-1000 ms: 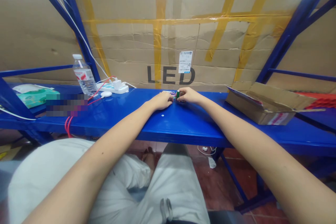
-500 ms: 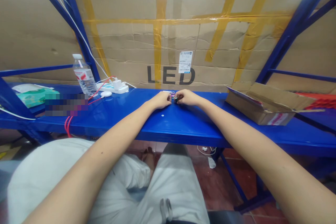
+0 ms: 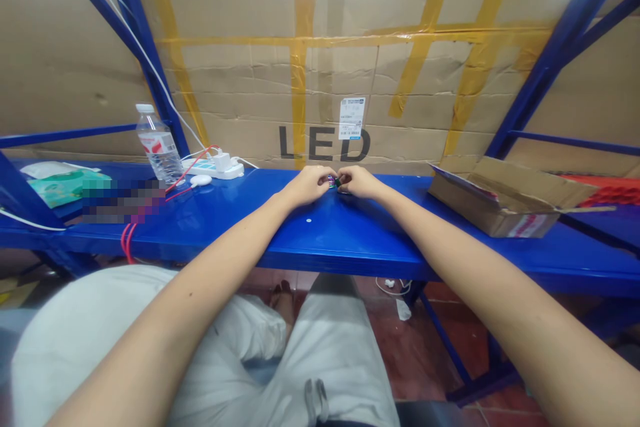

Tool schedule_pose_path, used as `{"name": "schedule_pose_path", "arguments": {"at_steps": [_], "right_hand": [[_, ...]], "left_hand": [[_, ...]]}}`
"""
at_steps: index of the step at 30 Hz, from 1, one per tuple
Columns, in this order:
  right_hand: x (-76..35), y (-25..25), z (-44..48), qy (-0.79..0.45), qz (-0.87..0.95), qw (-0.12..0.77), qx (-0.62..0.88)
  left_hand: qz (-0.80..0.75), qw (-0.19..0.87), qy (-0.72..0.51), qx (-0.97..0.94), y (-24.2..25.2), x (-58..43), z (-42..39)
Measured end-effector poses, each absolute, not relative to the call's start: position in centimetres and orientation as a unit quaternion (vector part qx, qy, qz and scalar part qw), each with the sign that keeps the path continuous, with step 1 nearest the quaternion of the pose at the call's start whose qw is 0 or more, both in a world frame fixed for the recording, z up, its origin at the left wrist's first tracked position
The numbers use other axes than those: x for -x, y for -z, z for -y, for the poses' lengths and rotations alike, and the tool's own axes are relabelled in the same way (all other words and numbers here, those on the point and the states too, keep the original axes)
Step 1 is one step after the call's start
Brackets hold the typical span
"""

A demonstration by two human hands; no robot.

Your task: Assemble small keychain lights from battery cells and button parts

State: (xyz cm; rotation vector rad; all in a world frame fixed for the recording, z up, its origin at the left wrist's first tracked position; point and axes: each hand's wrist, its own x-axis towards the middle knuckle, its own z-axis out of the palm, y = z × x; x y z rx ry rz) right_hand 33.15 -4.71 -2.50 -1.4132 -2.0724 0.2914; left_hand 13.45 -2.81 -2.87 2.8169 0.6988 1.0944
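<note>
Near the back of the blue table [image 3: 350, 233], my left hand [image 3: 311, 185] and my right hand [image 3: 358, 183] are close together. The left fingers are closed around a small, shiny item with purple and whitish stripes [image 3: 331, 181]; its kind is too small to tell. A small dark piece [image 3: 339, 183] shows at the right fingertips, which are pinched together. Most of both pieces is hidden by my fingers, and I cannot tell whether they touch each other.
An open cardboard box [image 3: 520, 217] stands at the right. At the left are a water bottle [image 3: 159, 147], a white power strip [image 3: 235, 169] with plugs and cables, and a green tissue pack [image 3: 63, 185]. A large carton marked LED [image 3: 240, 100] rises behind the table.
My left hand has turned and lifted slightly, and its fingertips have come nearer to the right hand. The striped item has shifted a little to the right.
</note>
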Motion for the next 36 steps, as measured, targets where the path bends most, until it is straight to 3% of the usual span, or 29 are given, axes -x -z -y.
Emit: {"name": "schedule_pose_path", "arguments": {"at_steps": [5, 17, 27, 36], "right_hand": [[-32.9, 2.5, 4.8, -0.115, 0.782, 0.311, 0.528], [-32.8, 2.7, 4.7, -0.098, 0.787, 0.32, 0.519], [-32.5, 2.5, 5.2, -0.125, 0.798, 0.298, 0.508], [-32.3, 2.3, 5.7, -0.157, 0.78, 0.3, 0.526]], "left_hand": [[-0.23, 0.011, -0.347, -0.909, 3.0, -13.6, 2.9], [-0.293, 0.135, -0.418, -0.849, 2.4, -13.8, 3.2], [-0.224, 0.024, -0.375, -0.899, 2.4, -14.0, 2.8], [-0.219, 0.016, -0.364, -0.905, 2.4, -13.6, 2.8]]}}
